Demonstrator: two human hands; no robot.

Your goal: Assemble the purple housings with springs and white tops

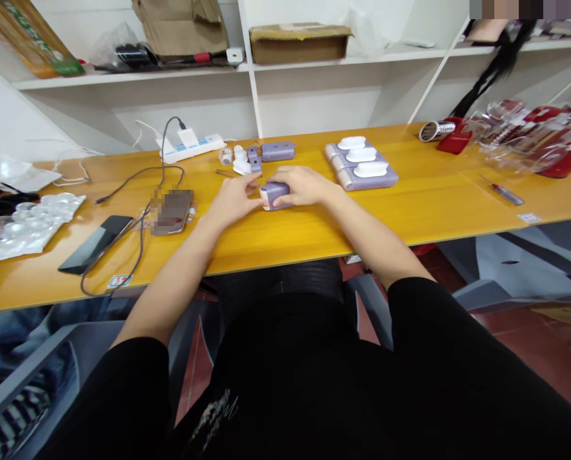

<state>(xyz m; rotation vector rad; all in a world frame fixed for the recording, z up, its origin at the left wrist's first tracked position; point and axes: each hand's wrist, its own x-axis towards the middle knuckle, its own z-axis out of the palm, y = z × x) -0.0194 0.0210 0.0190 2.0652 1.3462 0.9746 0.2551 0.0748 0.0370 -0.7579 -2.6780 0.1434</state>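
A small purple plastic housing with a pale end (276, 193) is held just above or on the wooden table, in front of my body. My right hand (301, 184) is closed over its right side and top. The thumb and fingers of my left hand (234, 201) close in on the pale left end, the thumb touching it. Just behind lie a purple housing part (278, 151), a smaller upright purple piece (253, 160) and white plastic parts (240, 159). Further right is a row of purple units (372, 180) with white oval tops.
Left are a power strip (194, 148), cables, a phone (173, 212), a dark flat device (96, 244) and a bag of clear domes (27, 220). A screwdriver (507, 193) and red-and-clear plastic parts (529, 137) lie right. Shelves with a cardboard box (299, 45) stand behind.
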